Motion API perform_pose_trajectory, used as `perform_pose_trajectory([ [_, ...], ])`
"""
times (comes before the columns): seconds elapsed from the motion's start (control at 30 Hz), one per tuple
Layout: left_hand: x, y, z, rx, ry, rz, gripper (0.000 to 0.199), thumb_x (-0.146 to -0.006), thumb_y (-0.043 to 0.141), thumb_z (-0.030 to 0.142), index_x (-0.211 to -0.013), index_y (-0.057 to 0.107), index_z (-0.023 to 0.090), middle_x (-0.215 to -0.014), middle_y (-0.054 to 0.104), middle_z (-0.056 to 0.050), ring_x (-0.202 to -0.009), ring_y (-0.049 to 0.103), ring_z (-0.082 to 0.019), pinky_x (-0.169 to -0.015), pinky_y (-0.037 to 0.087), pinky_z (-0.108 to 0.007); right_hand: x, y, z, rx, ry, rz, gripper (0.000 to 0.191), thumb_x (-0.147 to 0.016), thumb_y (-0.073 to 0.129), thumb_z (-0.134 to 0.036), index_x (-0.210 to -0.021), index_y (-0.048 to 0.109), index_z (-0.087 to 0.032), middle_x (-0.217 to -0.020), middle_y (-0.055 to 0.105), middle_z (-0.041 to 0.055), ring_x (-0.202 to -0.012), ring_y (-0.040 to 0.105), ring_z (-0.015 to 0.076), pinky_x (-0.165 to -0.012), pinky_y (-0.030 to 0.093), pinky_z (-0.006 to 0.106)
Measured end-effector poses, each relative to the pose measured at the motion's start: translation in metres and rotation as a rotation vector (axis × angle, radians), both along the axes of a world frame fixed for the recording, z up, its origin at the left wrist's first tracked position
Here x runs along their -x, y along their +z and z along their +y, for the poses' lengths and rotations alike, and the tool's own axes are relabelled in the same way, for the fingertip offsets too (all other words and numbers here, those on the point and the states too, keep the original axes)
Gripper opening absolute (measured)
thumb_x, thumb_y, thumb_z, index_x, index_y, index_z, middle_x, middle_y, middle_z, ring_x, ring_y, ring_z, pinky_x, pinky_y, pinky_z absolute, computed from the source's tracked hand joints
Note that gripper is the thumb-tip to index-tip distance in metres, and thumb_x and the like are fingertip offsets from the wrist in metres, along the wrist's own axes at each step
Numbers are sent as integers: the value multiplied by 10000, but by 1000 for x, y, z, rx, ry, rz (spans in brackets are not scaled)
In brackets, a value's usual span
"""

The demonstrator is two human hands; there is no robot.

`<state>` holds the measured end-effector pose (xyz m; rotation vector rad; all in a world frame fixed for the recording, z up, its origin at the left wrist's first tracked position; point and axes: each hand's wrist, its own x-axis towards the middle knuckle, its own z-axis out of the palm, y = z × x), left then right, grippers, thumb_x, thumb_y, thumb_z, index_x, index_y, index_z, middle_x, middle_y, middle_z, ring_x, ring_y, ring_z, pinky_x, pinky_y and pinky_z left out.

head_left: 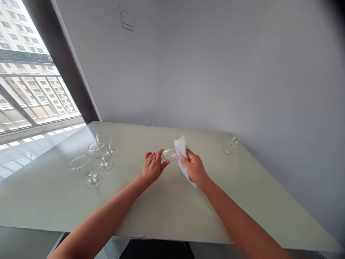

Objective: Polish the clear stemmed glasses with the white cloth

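A clear stemmed glass [169, 154] is on its side between my two hands near the middle of the table. My left hand [153, 166] is at its left end, fingers apart, with the fingertips and thumb beside the glass; whether they grip its edge is hard to see. In my right hand [194, 167] is a white cloth [181, 149], pinched between thumb and fingers. The cloth hangs at the right end of the glass and hides that part.
Three upright stemmed glasses [93, 180] stand in a row on the left side of the pale table [161, 219]. Another stemmed glass [232, 142] is at the back right, near the wall. A window is at the far left.
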<state>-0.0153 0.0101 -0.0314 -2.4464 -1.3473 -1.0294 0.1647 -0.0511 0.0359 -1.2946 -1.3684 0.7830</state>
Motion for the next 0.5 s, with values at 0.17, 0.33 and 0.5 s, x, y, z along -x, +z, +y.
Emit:
perform_pose_trajectory([
  [0.17,3,2,-4,-119,-4,86,488,-851,378,493,-1139,461,109,-756,625,-71,-720,565,-187,-809,323,-350,9,-3,-10,283,398,113,451,-786,500,-310,-1227,462,-223,-755,585,7,-648,586,150,-558,510,284],
  [0.33,-5,10,-11,-164,-161,227,469,-849,391,481,-1142,474,125,-743,607,-63,-721,557,-179,-820,328,-361,-14,-9,-13,432,599,257,415,-740,604,-331,-1103,530,-146,-704,622,32,-578,617,168,-482,505,281],
  [0.5,-10,19,-18,-208,-243,231,438,-848,414,458,-1217,450,225,-852,618,-59,-787,569,-171,-894,309,-390,-18,-17,-16,493,393,558,253,-744,616,-349,-877,580,-136,-522,587,-9,-431,551,103,-458,479,228],
])
